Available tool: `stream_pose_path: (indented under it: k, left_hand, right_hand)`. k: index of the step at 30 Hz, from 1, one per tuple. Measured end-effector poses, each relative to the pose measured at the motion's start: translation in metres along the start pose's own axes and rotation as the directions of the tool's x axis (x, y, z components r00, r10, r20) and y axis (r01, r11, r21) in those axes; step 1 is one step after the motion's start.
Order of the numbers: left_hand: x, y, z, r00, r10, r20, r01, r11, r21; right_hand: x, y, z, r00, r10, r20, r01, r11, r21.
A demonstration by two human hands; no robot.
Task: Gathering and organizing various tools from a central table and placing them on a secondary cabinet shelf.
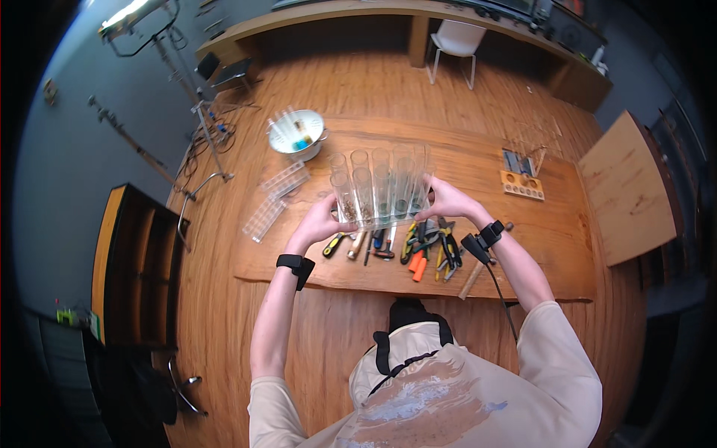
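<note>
Between my two hands is a clear plastic rack of tubes (pixel 382 183), held up over the near middle of the table. My left hand (pixel 321 222) is closed on its left end, and my right hand (pixel 451 201) grips the right end. Several wide clear tubes stand upright in it in rows. Small brown bits lie at the bottom of the left tubes; darker greenish bits show low in others, too small to name. Below the rack lie hand tools: a yellow-and-black handled tool (pixel 334 246), orange-handled tool (pixel 420 265), and pliers (pixel 450 246).
A white colander (pixel 305 123) holding clear tubes stands at the table's far left, with two clear plastic trays (pixel 265 218) nearer. On the right sit a wooden block with holes (pixel 522 185) and a wire rack (pixel 534 142). A hammer (pixel 472 279) lies at the near right edge.
</note>
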State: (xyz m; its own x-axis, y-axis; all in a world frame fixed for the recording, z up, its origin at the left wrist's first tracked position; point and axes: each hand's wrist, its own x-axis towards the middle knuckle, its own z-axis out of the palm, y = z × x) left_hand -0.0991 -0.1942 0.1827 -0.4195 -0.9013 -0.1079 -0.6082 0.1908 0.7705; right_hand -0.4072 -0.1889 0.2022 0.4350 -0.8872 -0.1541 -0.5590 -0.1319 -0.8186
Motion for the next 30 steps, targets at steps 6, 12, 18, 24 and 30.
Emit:
stream_pose_path:
  k: [6,12,18,24,30]
  left_hand:
    - [0.077,0.035,0.048,0.993,0.058,0.105,-0.055,0.998,-0.031]
    - [0.174,0.001,0.116,0.984,0.068,0.163,-0.044,0.988,-0.148]
    - [0.273,0.009,0.186,0.981,0.046,0.191,-0.024,0.993,-0.115]
    - [0.349,-0.005,0.238,0.981,0.003,0.194,0.017,0.995,-0.101]
    - [0.408,-0.040,0.264,0.986,0.022,0.163,-0.022,1.000,-0.004]
  right_hand:
    - [-0.026,0.062,-0.053,0.989,0.068,-0.132,-0.058,0.995,0.080]
    - [-0.012,0.142,-0.095,0.970,0.166,-0.176,-0.141,0.979,0.147]
    - [0.010,0.261,-0.139,0.949,0.194,-0.248,-0.167,0.978,0.127]
    - [0.029,0.322,-0.170,0.903,0.352,-0.247,-0.299,0.927,0.227]
    - [0.060,0.373,-0.185,0.895,0.284,-0.344,-0.242,0.957,0.159]
